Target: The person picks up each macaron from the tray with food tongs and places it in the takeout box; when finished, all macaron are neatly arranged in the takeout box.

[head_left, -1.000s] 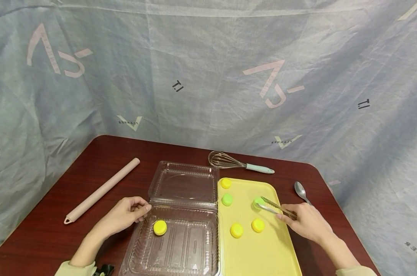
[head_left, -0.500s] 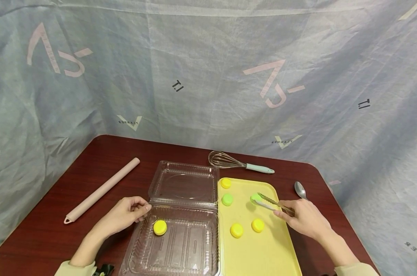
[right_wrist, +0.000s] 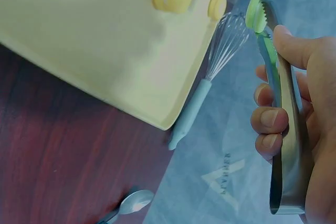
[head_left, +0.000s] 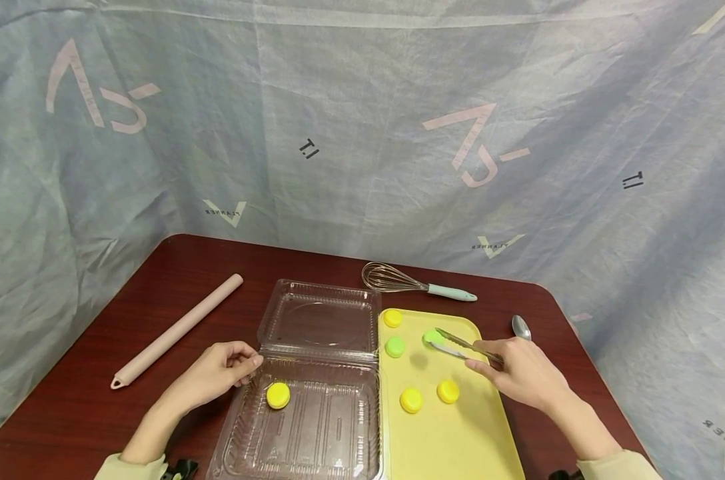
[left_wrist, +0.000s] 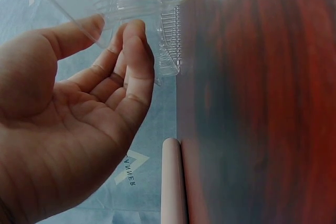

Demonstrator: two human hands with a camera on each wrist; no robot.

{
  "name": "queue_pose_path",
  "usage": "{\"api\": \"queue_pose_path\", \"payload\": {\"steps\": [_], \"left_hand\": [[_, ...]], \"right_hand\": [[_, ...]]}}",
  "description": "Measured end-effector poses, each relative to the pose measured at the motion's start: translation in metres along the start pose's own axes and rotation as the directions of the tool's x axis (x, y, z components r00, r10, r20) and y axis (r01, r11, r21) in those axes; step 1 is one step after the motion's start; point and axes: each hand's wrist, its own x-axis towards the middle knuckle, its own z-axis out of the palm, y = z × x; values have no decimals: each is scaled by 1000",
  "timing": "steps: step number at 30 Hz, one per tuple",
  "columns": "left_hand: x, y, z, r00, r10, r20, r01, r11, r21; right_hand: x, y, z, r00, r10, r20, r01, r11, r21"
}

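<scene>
In my right hand (head_left: 521, 375) I grip metal tongs (right_wrist: 287, 129), thumb on one side and fingers curled on the other. Between the tong tips is a green macaron (head_left: 432, 337), raised over the yellow tray (head_left: 452, 440); its shadow falls on the tray below. My left hand (head_left: 218, 375) is at the left edge of the clear plastic container (head_left: 314, 433), thumb and fingertips pinching its rim by the hinge. The container's lid (head_left: 320, 323) lies folded back. One yellow macaron (head_left: 278, 396) sits inside, near the left hand.
Left on the tray are a green macaron (head_left: 395, 347) and several yellow macarons (head_left: 411, 400). A whisk (head_left: 422, 283) lies behind the tray, a spoon (head_left: 521, 327) to its right. A pale rolling pin (head_left: 179, 331) lies at the table's left. Behind the table hangs a grey cloth (head_left: 338, 133).
My right hand has shifted left with the tongs, lifting the green macaron off the tray and carrying it leftward. The left hand and the container have stayed put.
</scene>
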Motion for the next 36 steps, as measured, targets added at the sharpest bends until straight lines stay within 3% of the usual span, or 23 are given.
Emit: {"api": "queue_pose_path", "payload": {"steps": [8,17,24,36], "left_hand": [[-1,1,0,1000,7,4,-7,1000,-6],[-2,1,0,1000,5,1,-5,1000,-5],[0,2,-1,1000,-6,-3,6,1000,1],[0,2,-1,1000,0,0,0,1000,5]], "right_hand": [[7,-17,-4,999,-34,5,33,999,10],[17,-32,-8,992,-123,-20,124,991,51],[24,-45,-8,990,-138,-7,138,989,60],[33,-66,-4,975,-222,-9,222,973,69]]}}
